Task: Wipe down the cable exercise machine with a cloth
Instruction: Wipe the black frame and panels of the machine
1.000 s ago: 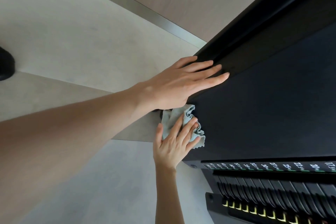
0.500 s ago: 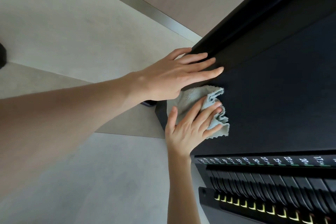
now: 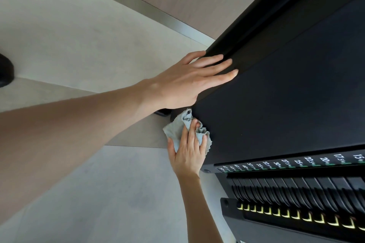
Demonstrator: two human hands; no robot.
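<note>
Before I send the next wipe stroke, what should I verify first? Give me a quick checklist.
1. Right hand presses the cloth against the black panel: ok.
2. Cloth spread flat for full contact: not ok, it is bunched.
3. Left hand flat on the frame edge as a brace: ok.
4. Cloth apart from the weight-label strip: ok.
5. Dirt remaining on the panel: cannot tell.

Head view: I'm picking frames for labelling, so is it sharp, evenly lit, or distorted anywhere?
Head view: soft, even light with no hard shadows; the matte black panel shows no glare; the larger weight numerals read cleanly; wide-angle distortion balloons the left forearm near the lens.
</note>
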